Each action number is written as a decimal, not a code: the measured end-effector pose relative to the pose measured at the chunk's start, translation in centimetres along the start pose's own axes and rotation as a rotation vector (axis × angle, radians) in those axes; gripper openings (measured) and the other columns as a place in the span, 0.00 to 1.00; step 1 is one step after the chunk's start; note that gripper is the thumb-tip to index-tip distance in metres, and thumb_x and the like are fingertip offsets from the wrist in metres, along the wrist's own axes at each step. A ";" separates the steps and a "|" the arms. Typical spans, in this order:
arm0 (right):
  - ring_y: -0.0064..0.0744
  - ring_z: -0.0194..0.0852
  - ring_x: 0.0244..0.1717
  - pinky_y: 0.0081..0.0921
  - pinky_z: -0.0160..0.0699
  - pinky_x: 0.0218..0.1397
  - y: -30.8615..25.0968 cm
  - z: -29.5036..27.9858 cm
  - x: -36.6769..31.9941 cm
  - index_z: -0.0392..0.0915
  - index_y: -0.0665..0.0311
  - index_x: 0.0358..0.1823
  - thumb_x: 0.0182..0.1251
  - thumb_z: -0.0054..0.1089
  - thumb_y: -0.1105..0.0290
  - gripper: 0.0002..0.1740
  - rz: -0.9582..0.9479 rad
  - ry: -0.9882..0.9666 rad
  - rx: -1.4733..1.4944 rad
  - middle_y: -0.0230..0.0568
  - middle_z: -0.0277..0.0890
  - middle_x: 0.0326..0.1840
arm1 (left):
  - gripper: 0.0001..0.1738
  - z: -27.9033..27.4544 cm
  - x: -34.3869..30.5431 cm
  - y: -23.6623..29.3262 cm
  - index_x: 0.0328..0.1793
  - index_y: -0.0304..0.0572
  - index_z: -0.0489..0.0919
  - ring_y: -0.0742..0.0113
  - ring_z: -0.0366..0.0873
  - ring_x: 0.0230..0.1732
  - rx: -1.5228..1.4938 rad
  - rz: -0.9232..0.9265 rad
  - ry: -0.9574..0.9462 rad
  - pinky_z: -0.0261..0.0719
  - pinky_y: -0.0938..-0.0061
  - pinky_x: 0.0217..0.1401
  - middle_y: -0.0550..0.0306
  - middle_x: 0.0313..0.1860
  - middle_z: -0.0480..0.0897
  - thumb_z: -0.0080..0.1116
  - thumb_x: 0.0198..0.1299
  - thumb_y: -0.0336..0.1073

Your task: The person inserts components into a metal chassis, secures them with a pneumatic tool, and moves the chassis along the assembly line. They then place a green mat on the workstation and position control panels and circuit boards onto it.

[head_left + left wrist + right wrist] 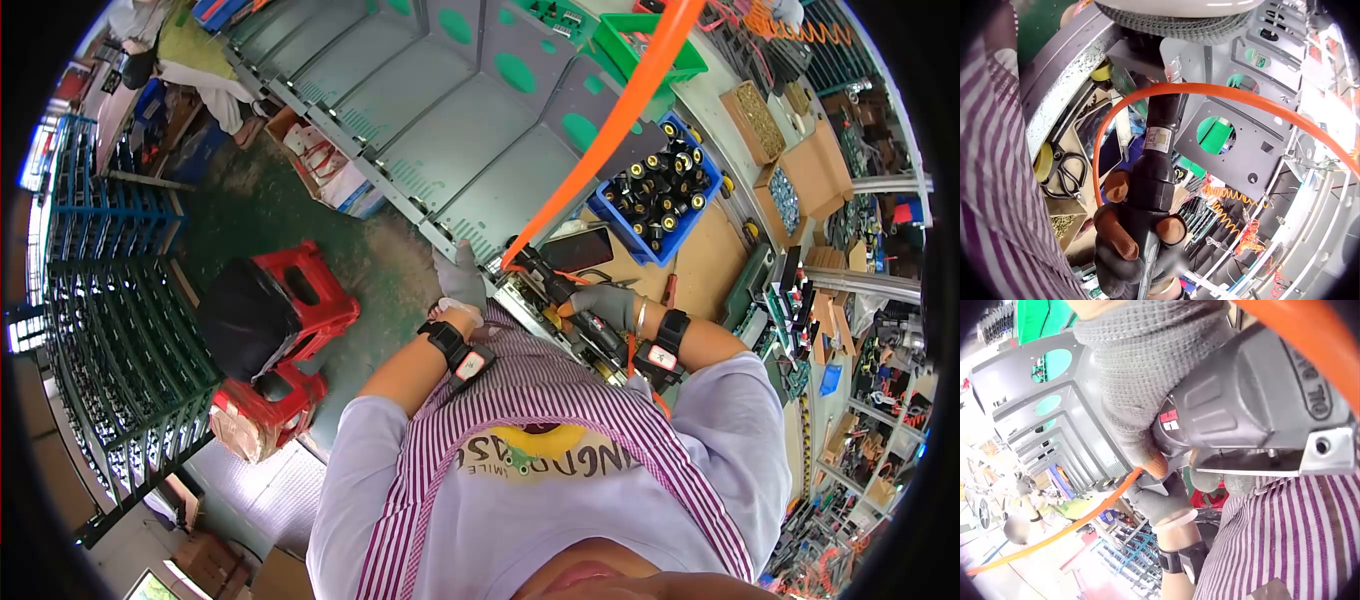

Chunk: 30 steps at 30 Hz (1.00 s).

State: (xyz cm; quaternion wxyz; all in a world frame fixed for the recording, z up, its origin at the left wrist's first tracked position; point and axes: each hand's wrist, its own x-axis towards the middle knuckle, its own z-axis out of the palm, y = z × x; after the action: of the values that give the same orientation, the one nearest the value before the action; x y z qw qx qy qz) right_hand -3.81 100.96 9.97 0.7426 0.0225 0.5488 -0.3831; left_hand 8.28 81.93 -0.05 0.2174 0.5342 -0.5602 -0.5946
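A grey-gloved right hand (pixel 605 303) (pixel 1138 387) grips a black power tool (pixel 600 338) (pixel 1229 394); its brown fingertips curl round the body in the left wrist view. The tool's dark nose (pixel 1163 119) points toward the grey metal casing (pixel 480 205) (pixel 1191 140). At the casing's near corner is the gloved left hand (pixel 460 278) (pixel 1163 500), beside the tool's front end in the head view. Its fingers are partly hidden, so its hold on the edge cannot be told. An orange hose (pixel 600 150) (pixel 1229 92) arches over the casing and passes close to the tool.
Right of the casing stand a blue crate (pixel 655 257) of black parts, a phone-like dark slab (pixel 578 250) and cardboard boxes (pixel 755 120). Red stools (pixel 325 300) with a black cover are on the floor at the left, near racks (pixel 120 340) of boards. Another person sits at the upper left.
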 end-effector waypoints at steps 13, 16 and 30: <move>0.25 0.73 0.22 0.23 0.76 0.27 -3.0 1.0 -1.0 0.75 0.64 0.27 0.50 0.56 0.63 0.11 0.163 -0.024 -0.068 0.38 0.74 0.22 | 0.36 -0.3 -1.0 1.3 0.64 0.32 0.57 0.53 0.74 0.47 -0.141 0.000 -0.102 0.70 0.63 0.51 0.41 0.48 0.74 0.48 0.57 0.51; 0.26 0.73 0.20 0.25 0.77 0.26 -2.8 0.8 -0.6 0.74 0.64 0.28 0.49 0.56 0.64 0.11 0.125 -0.048 -0.062 0.38 0.73 0.21 | 0.37 -0.1 0.7 -2.9 0.64 0.32 0.57 0.50 0.73 0.47 0.031 -0.041 -0.027 0.70 0.62 0.50 0.39 0.48 0.73 0.48 0.56 0.53; 0.27 0.73 0.20 0.27 0.78 0.26 -2.7 -1.0 0.6 0.72 0.66 0.31 0.50 0.55 0.67 0.10 0.054 -0.048 0.029 0.39 0.73 0.20 | 0.38 0.0 2.2 -5.4 0.65 0.33 0.55 0.41 0.71 0.52 0.150 -0.057 -0.040 0.69 0.62 0.53 0.33 0.55 0.69 0.49 0.55 0.50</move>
State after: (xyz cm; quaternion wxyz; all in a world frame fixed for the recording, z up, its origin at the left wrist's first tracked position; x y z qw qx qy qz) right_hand -6.20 99.19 10.16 0.7653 0.0391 0.5244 -0.3713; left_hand 9.39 81.55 -5.75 0.1487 0.5528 -0.5918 -0.5675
